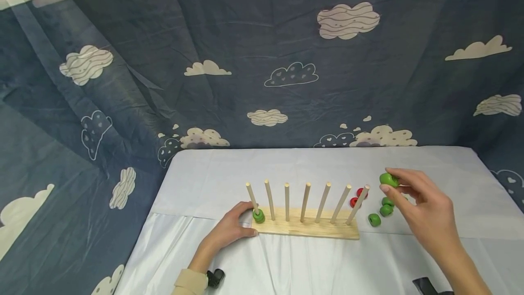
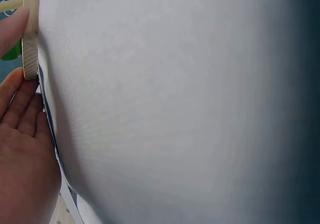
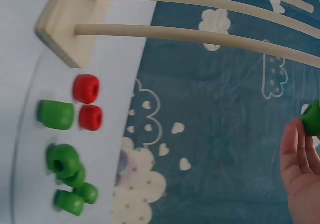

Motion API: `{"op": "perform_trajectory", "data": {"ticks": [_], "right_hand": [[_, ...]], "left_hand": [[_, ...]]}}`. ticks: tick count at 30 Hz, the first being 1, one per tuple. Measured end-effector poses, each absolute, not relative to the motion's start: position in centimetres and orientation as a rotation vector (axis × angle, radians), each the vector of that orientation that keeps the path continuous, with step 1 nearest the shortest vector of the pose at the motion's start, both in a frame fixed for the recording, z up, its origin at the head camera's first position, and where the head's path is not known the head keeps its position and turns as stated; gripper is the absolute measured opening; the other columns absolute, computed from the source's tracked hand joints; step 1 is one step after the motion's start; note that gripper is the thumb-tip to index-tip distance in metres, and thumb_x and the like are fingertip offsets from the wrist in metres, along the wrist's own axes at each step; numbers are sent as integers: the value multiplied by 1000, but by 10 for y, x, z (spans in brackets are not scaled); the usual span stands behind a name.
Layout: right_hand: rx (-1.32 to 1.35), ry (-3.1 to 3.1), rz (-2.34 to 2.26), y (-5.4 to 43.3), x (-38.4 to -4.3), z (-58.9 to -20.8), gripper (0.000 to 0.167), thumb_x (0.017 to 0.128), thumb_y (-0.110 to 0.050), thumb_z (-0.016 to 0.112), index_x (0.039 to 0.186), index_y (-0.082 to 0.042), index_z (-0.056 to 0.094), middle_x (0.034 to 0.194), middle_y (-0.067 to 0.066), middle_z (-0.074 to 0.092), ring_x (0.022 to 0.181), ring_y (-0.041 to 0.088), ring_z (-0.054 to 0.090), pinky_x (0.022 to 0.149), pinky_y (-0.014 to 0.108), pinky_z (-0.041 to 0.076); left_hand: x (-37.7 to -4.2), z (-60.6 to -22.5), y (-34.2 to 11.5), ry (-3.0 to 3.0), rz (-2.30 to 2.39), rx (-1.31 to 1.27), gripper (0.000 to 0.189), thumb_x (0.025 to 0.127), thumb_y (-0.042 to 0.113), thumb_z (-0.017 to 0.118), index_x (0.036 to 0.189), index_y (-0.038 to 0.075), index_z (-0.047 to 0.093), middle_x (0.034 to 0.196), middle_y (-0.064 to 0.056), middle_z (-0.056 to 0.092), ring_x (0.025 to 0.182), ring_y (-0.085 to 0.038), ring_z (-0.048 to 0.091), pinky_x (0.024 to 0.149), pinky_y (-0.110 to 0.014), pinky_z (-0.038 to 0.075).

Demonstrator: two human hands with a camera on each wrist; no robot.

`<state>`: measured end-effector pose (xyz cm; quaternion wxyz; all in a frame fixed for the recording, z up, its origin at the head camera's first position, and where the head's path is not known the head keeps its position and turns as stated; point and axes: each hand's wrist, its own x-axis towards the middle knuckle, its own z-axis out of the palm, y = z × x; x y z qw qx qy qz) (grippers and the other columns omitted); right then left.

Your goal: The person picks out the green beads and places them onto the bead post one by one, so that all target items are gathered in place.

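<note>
A wooden peg board with a row of several upright pegs stands on the white cloth. My left hand grips its left end, thumb at the front edge and fingers at the back. On the leftmost peg, low at the base, sits a green bead; whether there is more than one cannot be told. To the right of the board my right hand pinches a green bead between thumb and fingers, raised above the table. In the right wrist view this bead is cut by the frame edge.
Several loose green beads lie right of the board, beneath my right hand. Two red beads lie close to the board's right end. A dark cloud-patterned curtain hangs behind the white-covered table. Black straps show near both wrists.
</note>
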<state>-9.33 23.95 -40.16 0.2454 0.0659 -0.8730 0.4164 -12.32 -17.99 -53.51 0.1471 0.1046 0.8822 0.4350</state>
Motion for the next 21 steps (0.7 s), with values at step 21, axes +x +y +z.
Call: {"op": "perform_trajectory", "data": {"ticks": [21], "right_hand": [[435, -2371, 1144, 212, -101, -363, 58, 75, 10, 80, 128, -6, 63, 118, -1, 60, 99, 1, 55, 91, 6, 42]], "left_hand": [[-123, -533, -181, 2523, 1263, 309, 74, 75, 26, 84, 142, 19, 52, 140, 6, 50, 140, -24, 35, 114, -49, 28]]}}
